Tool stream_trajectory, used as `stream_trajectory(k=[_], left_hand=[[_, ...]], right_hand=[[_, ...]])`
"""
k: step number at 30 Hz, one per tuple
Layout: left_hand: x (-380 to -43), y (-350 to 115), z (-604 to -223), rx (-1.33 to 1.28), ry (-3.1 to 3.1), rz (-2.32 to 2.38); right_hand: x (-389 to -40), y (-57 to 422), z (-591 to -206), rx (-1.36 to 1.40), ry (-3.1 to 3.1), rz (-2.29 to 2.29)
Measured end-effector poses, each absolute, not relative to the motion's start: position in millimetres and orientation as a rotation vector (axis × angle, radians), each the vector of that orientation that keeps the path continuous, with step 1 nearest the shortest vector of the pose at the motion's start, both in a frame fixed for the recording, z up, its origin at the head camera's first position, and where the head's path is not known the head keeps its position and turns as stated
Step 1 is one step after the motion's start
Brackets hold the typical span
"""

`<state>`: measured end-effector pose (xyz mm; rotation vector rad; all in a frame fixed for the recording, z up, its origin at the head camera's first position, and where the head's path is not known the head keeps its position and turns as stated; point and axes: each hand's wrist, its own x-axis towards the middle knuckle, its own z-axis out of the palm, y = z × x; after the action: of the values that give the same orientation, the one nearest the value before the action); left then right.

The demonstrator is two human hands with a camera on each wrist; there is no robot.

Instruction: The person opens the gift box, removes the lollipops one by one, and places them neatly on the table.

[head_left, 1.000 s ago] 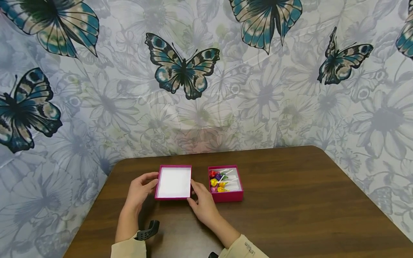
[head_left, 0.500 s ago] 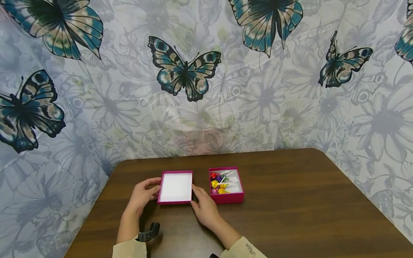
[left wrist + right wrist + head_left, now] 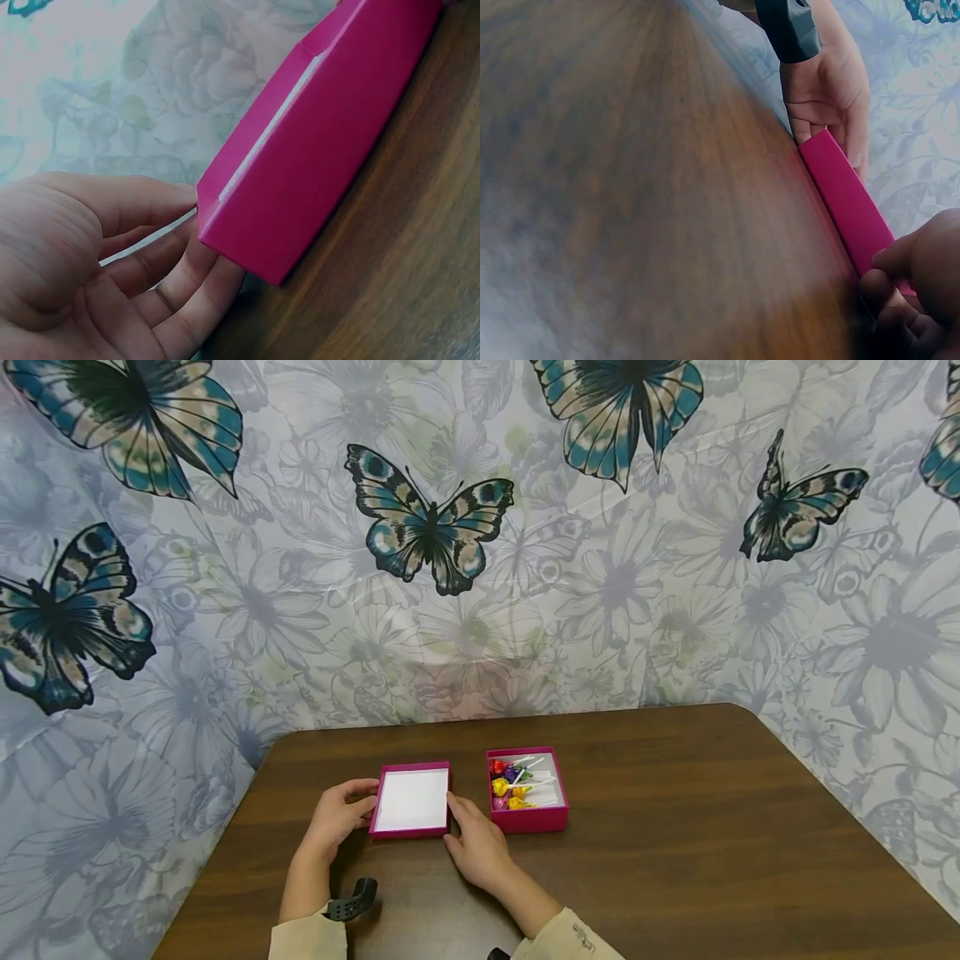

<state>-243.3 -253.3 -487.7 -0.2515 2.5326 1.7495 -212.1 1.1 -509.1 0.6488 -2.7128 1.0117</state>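
A pink box lid (image 3: pixel 410 800), white inside and with its hollow side up, lies low at the table between my two hands. At its left edge my left hand (image 3: pixel 333 818) holds on; in the left wrist view the thumb is at the rim's corner and the other fingers (image 3: pixel 202 292) are bent against the side and underneath. My right hand (image 3: pixel 478 847) grips the right edge near the front corner, with curled fingers in the right wrist view. Just to the right stands the matching pink box (image 3: pixel 531 820), holding several lollipops (image 3: pixel 510 785) in bright wrappers with white sticks.
The brown wooden table (image 3: pixel 675 843) extends to the right of the box. Behind it hangs a pale floral cloth (image 3: pixel 585 610) printed with large butterflies. A black wrist strap (image 3: pixel 352 902) is on the left forearm.
The lid has come down toward the table and slightly nearer me, with both hands moving along with it. The box of lollipops stays in its place.
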Motion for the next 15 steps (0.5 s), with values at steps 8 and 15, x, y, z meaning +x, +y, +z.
stream_trajectory(k=[8, 15], left_hand=[[-243.6, -254.2, -490.6, -0.246, 2.556, 1.712], [-243.5, -254.5, -488.7, -0.225, 2.550, 1.719]], right_hand=[[-211.8, 0.3, -506.6, 0.644, -2.743, 0.973], [-211.1, 0.7, -507.3, 0.651, -2.724, 1.018]])
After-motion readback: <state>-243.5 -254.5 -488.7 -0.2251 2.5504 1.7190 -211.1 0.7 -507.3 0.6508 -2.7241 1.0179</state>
